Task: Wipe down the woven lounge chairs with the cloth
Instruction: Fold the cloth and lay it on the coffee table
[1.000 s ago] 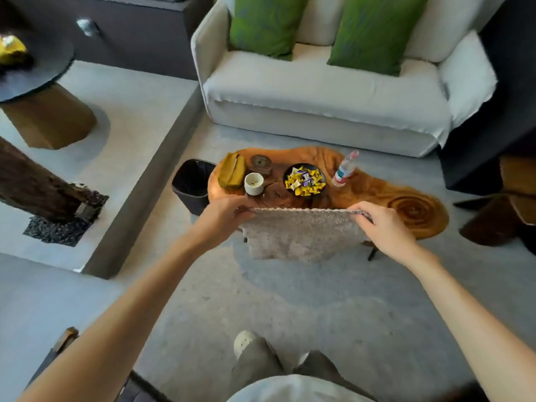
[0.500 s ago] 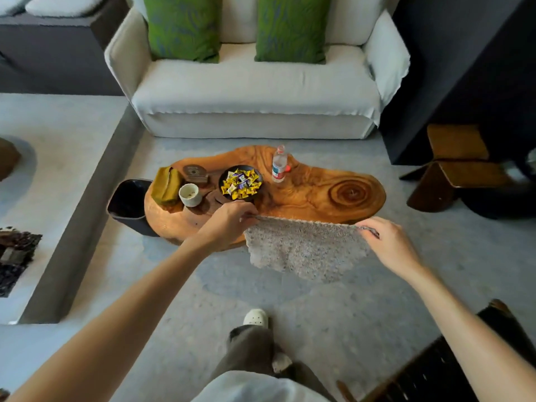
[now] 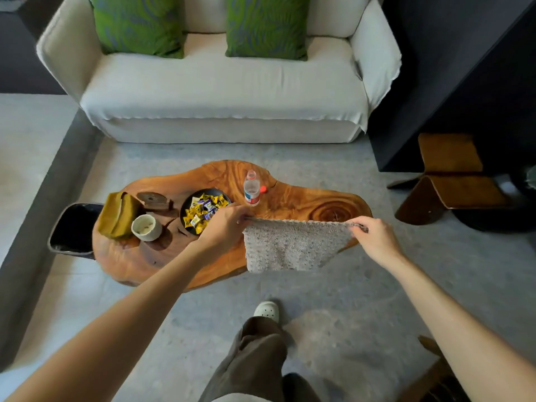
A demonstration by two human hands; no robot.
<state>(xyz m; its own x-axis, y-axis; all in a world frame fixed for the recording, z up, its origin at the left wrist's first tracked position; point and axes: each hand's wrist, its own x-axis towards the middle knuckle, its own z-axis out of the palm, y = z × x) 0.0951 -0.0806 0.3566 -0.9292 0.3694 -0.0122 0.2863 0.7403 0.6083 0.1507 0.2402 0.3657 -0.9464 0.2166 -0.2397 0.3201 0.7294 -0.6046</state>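
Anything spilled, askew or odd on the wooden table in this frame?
Nothing spilled. The only oddity: a small red piece, possibly a cap, lies on the table beside the upright water bottle. The left hand and right hand hold the cloth spread by its top corners.

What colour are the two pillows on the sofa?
Green, with a darker leafy pattern. The pillows on the sofa show best in the head view.

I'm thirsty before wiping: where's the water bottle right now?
Head view: the water bottle stands upright near the far edge of the wooden table, just right of the candy bowl and beyond the left hand pinching the cloth.
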